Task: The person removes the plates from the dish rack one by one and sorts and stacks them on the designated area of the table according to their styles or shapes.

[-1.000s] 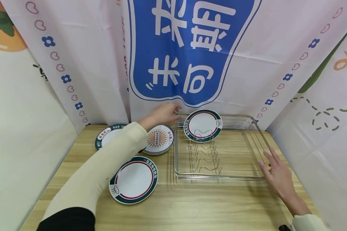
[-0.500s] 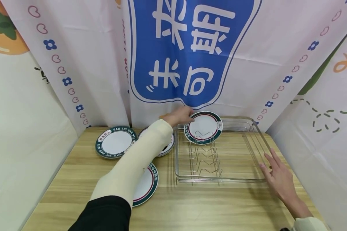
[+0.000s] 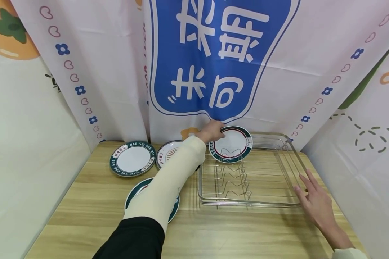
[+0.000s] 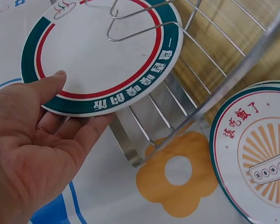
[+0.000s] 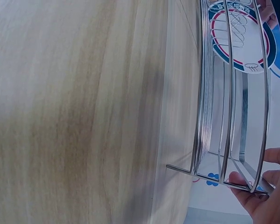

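Note:
A white plate with a green rim and red ring (image 3: 232, 144) stands leaning back in the wire dish rack (image 3: 256, 205), at its back left. My left hand (image 3: 211, 131) pinches this plate's left edge. In the left wrist view the thumb (image 4: 53, 86) lies on its face while the fingers go behind the rim. At the rack's right end, my right hand (image 3: 318, 203) holds the side rail. The right wrist view has its thumb (image 5: 245, 191) low at the corner and the fingers around the wire.
Left of the rack lie a green-rimmed plate (image 3: 133, 158), stacked plates with a sunburst print (image 3: 163, 154), and another green-rimmed plate (image 3: 139, 187) partly under my left sleeve. A printed cloth (image 3: 278, 90) hangs behind the wooden table (image 3: 214, 233).
My left hand has moved right, from the rack's back left corner to the plate's edge, and now pinches it. The right hand stays on the rack.

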### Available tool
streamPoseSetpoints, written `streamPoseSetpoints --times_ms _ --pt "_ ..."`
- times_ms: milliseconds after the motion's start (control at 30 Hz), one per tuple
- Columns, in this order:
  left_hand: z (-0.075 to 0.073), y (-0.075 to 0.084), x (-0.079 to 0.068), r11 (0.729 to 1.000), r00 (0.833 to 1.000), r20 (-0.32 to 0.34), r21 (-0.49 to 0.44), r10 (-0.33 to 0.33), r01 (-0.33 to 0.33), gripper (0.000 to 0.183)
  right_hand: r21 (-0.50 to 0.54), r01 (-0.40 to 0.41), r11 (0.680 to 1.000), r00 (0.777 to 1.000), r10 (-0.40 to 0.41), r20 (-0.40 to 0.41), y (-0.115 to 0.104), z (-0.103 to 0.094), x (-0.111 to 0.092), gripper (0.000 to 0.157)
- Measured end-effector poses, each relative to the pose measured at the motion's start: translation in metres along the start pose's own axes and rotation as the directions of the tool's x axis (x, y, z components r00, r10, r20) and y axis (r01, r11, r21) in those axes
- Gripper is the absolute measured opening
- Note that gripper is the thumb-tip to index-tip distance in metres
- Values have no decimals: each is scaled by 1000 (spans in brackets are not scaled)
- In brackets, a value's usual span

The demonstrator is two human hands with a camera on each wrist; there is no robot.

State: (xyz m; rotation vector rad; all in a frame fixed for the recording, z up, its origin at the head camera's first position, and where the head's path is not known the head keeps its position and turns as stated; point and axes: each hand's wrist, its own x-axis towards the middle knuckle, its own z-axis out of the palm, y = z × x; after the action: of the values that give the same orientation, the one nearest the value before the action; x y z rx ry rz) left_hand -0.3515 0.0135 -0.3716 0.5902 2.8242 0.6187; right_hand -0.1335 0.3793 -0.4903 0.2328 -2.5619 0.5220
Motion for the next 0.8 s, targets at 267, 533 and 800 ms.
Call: streamPoseSetpoints --times_ms 267,533,800 --pt "7 0 -6 998 999 32 63 4 -6 20 4 9 1000 1000 -9 -4 -1 0 -1 46" --pt "12 -4 -7 998 998 16 38 56 -56 16 5 9 1000 1000 -9 -7 1 1 -1 46" --pt "11 -4 -12 998 998 -9 34 62 -62 15 3 -7 1000 1000 7 4 0 1 0 47"
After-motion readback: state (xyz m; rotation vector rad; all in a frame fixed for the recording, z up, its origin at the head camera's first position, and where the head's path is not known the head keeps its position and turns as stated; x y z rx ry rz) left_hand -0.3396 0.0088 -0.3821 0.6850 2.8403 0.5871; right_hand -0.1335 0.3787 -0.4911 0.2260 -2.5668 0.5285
